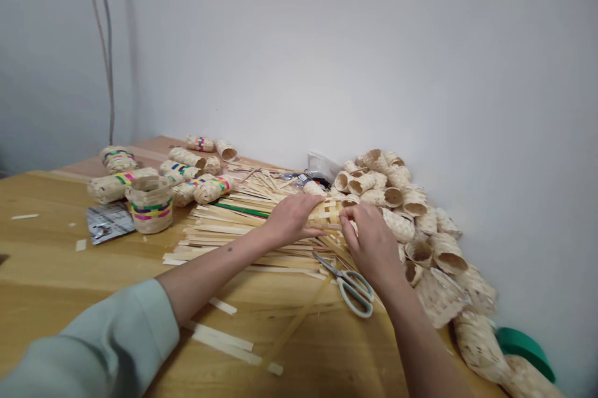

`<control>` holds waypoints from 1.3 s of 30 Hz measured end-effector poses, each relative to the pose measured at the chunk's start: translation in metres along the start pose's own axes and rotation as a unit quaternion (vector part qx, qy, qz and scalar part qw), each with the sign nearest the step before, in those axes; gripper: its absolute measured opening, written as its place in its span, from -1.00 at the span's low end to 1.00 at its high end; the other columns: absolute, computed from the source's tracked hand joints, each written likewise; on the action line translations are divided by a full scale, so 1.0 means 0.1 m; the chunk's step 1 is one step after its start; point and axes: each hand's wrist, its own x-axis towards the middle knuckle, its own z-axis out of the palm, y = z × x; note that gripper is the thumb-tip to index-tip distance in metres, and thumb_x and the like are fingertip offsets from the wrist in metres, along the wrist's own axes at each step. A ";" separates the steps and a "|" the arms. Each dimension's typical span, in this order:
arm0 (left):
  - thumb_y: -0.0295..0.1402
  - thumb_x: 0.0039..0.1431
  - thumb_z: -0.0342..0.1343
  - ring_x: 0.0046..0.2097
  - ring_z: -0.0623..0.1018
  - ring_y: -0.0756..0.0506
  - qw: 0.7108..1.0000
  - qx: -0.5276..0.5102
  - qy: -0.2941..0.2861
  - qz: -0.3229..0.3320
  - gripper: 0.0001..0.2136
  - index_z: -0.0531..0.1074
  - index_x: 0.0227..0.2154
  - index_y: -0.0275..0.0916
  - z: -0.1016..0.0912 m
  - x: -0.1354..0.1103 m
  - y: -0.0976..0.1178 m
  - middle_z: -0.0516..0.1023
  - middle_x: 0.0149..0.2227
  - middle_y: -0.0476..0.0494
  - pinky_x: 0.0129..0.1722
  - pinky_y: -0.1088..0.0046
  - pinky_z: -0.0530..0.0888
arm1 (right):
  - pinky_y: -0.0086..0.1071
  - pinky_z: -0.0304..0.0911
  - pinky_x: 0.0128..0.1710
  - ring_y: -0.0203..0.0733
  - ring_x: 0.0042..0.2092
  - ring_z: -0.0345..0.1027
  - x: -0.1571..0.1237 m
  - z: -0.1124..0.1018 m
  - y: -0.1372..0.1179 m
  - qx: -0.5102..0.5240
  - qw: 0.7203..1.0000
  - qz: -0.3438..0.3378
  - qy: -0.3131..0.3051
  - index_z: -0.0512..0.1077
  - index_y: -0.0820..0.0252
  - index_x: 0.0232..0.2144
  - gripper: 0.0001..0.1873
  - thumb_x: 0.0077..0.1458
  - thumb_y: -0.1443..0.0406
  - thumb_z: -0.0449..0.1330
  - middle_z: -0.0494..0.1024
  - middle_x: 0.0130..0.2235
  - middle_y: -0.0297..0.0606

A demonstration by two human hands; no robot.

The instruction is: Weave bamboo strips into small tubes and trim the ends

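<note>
A small woven cylinder of yellow and pale bamboo strips (326, 213) lies on its side between my hands. My left hand (294, 218) is closed round its left end, thumb below and fingers over the top. At the right end, the fingertips of my right hand (368, 237) pinch the weave or a strip; the exact pinch point is hidden. Under both hands spreads a layer of loose bamboo strips (210, 242). Scissors (344, 274) with pale handles lie just below the cylinder, blades pointing up-left. One long yellow strip (299, 323) runs from near the scissors toward me.
Many woven tubes (415, 200) are heaped along the wall at right, beside a green tape roll (523, 348). On the left stand a colour-banded basket (150, 208), several banded tubes (119, 186) and a silver packet (105, 223). Offcuts (224, 345) lie on the wooden table (42, 261).
</note>
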 end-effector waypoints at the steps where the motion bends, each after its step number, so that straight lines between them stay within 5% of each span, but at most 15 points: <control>1: -0.09 -0.06 0.27 0.01 0.45 -0.25 1.000 0.011 0.008 -0.001 -0.38 0.25 0.04 -0.21 0.00 0.00 -0.01 0.45 -0.02 -0.27 -0.01 0.18 0.39 | -0.30 0.16 -0.22 -0.11 -0.21 0.27 -0.02 0.00 0.01 0.019 1.000 0.017 0.011 0.34 0.17 -0.33 -0.80 0.25 0.24 -0.04 0.41 -0.30 -0.20; 4: -0.08 -0.06 0.27 0.03 0.44 -0.25 0.999 0.026 0.040 -0.026 -0.36 0.23 0.05 -0.22 -0.02 0.00 -0.07 0.44 -0.01 -0.28 -0.01 0.19 0.39 | -0.34 0.22 -0.31 -0.15 -0.29 0.33 -0.23 0.03 0.10 0.086 0.989 0.121 0.020 0.34 0.15 -0.16 -0.75 0.23 0.15 -0.01 0.45 -0.29 -0.23; 6: -0.09 -0.05 0.27 0.03 0.44 -0.23 0.997 0.025 0.055 -0.047 -0.34 0.20 0.08 -0.23 -0.03 0.01 -0.11 0.44 0.00 -0.28 0.00 0.19 0.39 | -0.34 0.24 -0.34 -0.16 -0.35 0.36 -0.52 0.12 0.23 0.080 0.979 0.176 -0.059 0.36 0.12 -0.13 -0.72 0.21 0.13 0.00 0.48 -0.33 -0.26; 9: -0.11 -0.03 0.26 0.04 0.44 -0.21 0.995 0.008 0.066 -0.070 -0.35 0.19 0.10 -0.23 -0.04 0.02 -0.15 0.44 0.01 -0.26 0.04 0.22 0.37 | -0.31 0.27 -0.30 -0.09 -0.30 0.42 -1.02 0.28 0.45 0.024 0.958 0.162 -0.235 0.45 0.13 -0.31 -0.77 0.17 0.20 0.03 0.52 -0.34 -0.20; 13: -0.17 -0.02 0.24 0.07 0.42 -0.22 0.992 -0.016 0.072 -0.106 -0.40 0.23 0.08 -0.24 -0.02 0.01 -0.15 0.43 0.04 -0.26 0.08 0.22 0.35 | -0.24 0.28 -0.10 -0.04 -0.08 0.41 -1.34 0.41 0.59 0.006 0.953 0.135 -0.269 0.39 0.16 0.00 -0.61 0.14 0.30 0.00 0.52 -0.09 -0.08; 17: -0.18 0.00 0.21 0.07 0.41 -0.23 0.985 -0.042 0.076 -0.150 -0.43 0.24 0.07 -0.26 0.01 -0.01 -0.17 0.42 0.04 -0.27 0.09 0.20 0.33 | -0.23 0.31 -0.12 -0.04 -0.10 0.44 -1.22 0.35 0.65 0.023 0.946 0.086 -0.310 0.34 0.09 0.10 -0.49 0.08 0.37 0.00 0.56 -0.12 -0.13; 20: -0.16 -0.03 0.22 0.05 0.43 -0.24 0.974 -0.071 0.074 -0.201 -0.43 0.26 0.04 -0.27 0.03 0.00 -0.22 0.44 0.02 -0.27 0.06 0.19 0.35 | -0.21 0.30 -0.07 -0.05 -0.07 0.42 -1.11 0.21 0.75 0.074 0.953 0.070 -0.285 0.38 0.00 0.05 -0.51 0.03 0.34 0.06 0.54 -0.05 -0.19; 25: -0.19 -0.10 0.27 -0.03 0.49 -0.20 0.956 -0.126 0.075 -0.253 -0.41 0.25 0.01 -0.23 0.08 -0.01 -0.27 0.48 -0.04 -0.19 -0.03 0.24 0.41 | -0.32 0.37 -0.17 -0.15 -0.17 0.45 -0.98 -0.01 0.83 0.267 0.925 0.203 -0.179 0.17 0.12 0.19 -0.40 0.11 0.14 0.07 0.49 -0.08 -0.13; 28: -0.20 -0.11 0.28 -0.04 0.49 -0.19 0.957 -0.137 0.065 -0.246 -0.41 0.25 0.00 -0.20 0.12 -0.04 -0.25 0.48 -0.04 -0.17 -0.04 0.26 0.41 | -0.36 0.37 -0.24 -0.17 -0.21 0.44 -0.80 -0.01 0.66 0.284 0.921 0.213 -0.160 0.15 0.11 0.22 -0.30 0.05 0.10 0.15 0.49 -0.09 -0.17; 33: -0.21 -0.12 0.30 -0.01 0.47 -0.19 0.965 -0.131 0.069 -0.217 -0.42 0.26 -0.01 -0.19 0.14 -0.06 -0.22 0.47 -0.03 -0.15 -0.01 0.26 0.38 | -0.21 0.24 0.03 -0.02 0.06 0.32 -0.49 0.12 0.36 0.205 0.953 0.174 -0.139 0.36 0.08 0.09 -0.41 -0.02 0.10 0.19 0.44 0.08 -0.17; 39: -0.25 -0.13 0.31 -0.02 0.47 -0.19 0.971 -0.120 0.068 -0.197 -0.41 0.27 0.00 -0.22 0.17 -0.06 -0.20 0.46 -0.04 -0.17 0.00 0.25 0.38 | -0.24 0.28 -0.01 -0.06 0.02 0.37 -0.41 0.22 0.32 0.247 0.935 0.191 -0.170 0.41 0.10 0.05 -0.45 -0.03 0.12 0.19 0.46 0.08 -0.19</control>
